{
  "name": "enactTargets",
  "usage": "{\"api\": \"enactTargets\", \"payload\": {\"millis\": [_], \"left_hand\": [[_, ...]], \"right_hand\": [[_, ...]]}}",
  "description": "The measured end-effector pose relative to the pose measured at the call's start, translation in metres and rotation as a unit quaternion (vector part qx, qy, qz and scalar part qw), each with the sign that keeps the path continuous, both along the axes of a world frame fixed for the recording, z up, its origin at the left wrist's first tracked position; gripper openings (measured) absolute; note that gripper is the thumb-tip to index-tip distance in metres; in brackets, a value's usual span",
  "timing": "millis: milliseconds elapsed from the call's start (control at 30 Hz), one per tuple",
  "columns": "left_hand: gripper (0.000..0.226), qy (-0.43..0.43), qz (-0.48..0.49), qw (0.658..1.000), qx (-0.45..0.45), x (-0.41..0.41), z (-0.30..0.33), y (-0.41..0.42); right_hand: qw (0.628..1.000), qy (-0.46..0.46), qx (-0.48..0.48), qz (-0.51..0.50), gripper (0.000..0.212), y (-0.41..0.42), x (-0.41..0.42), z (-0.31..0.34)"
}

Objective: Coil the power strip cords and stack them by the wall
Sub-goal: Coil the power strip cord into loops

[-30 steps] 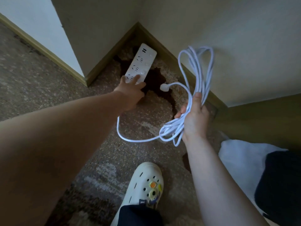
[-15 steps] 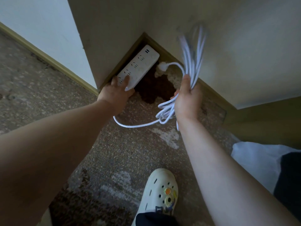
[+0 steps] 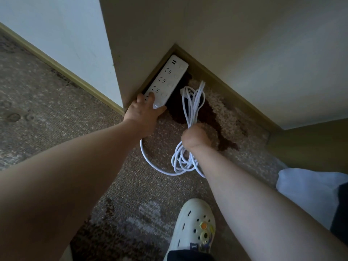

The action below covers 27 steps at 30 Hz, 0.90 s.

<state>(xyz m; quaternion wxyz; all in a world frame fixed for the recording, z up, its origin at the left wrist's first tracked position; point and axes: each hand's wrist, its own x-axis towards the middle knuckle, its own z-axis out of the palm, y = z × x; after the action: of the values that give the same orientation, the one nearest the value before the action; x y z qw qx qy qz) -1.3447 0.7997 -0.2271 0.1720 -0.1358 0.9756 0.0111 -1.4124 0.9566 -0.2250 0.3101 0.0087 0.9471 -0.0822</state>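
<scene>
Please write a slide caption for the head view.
Left hand holds white plastic power strip; right hand grips coiled white cord.

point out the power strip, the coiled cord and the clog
power strip (image 3: 167, 80): head view, on its top face among the sockets
coiled cord (image 3: 194, 102): head view, on the upper loops above the right hand
clog (image 3: 190, 225): head view, on its toe

I see a mottled brown carpet (image 3: 47, 95) covering the floor, with a dark stain (image 3: 212, 119) near the inner corner. Two cream walls (image 3: 244, 44) meet at that corner, each edged by an olive baseboard (image 3: 235, 98). Left of the corner, a projecting wall edge gives way to a paler, brighter wall (image 3: 56, 29). Right of the corner, the lighting is dim.
</scene>
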Motion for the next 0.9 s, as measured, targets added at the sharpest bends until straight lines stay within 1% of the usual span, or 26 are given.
{"api": "enactTargets", "payload": {"millis": [100, 200, 233, 267, 333, 367, 433, 500, 567, 633, 767, 900], "left_hand": [[0.067, 0.017, 0.020, 0.999, 0.033, 0.005, -0.002, -0.002], [0.061, 0.032, 0.027, 0.997, 0.061, 0.013, -0.007, -0.003], [0.059, 0.043, 0.032, 0.996, 0.077, 0.015, -0.008, -0.003], [0.057, 0.056, 0.044, 0.992, 0.102, 0.017, -0.009, -0.004], [0.054, 0.071, 0.088, 0.978, 0.176, 0.020, -0.011, -0.005], [0.055, 0.077, 0.110, 0.968, 0.212, 0.023, -0.013, -0.004], [0.058, 0.097, 0.138, 0.951, 0.259, 0.028, -0.016, -0.003], [0.059, 0.109, 0.150, 0.941, 0.283, 0.033, -0.018, -0.003], [0.061, 0.101, 0.146, 0.943, 0.283, 0.036, -0.019, -0.004], [0.062, 0.086, 0.132, 0.953, 0.260, 0.039, -0.020, -0.004], [0.072, 0.044, 0.082, 0.977, 0.189, 0.046, -0.021, -0.007], [0.075, 0.038, 0.074, 0.983, 0.161, 0.049, -0.021, -0.012]], "right_hand": [[0.999, -0.002, 0.025, 0.029, 0.041, -0.008, 0.001, -0.009], [0.999, 0.047, -0.012, 0.021, 0.050, -0.022, -0.013, -0.011], [0.997, 0.068, -0.032, 0.011, 0.050, -0.027, -0.019, -0.012], [0.995, 0.083, -0.049, 0.002, 0.048, -0.030, -0.022, -0.013], [0.995, 0.076, -0.062, -0.003, 0.048, -0.035, -0.022, -0.017], [0.996, 0.061, -0.063, -0.006, 0.053, -0.035, -0.019, -0.020], [0.997, 0.045, -0.058, -0.007, 0.070, -0.035, -0.014, -0.020], [0.992, 0.094, -0.078, 0.012, 0.079, -0.034, -0.007, -0.018], [0.977, 0.158, -0.137, 0.038, 0.076, -0.031, 0.008, -0.017], [0.969, 0.182, -0.151, 0.076, 0.070, -0.027, 0.028, -0.020], [0.974, 0.157, -0.127, 0.105, 0.064, -0.039, 0.034, -0.031], [0.984, 0.116, -0.093, 0.102, 0.075, -0.059, 0.015, -0.036]]}}
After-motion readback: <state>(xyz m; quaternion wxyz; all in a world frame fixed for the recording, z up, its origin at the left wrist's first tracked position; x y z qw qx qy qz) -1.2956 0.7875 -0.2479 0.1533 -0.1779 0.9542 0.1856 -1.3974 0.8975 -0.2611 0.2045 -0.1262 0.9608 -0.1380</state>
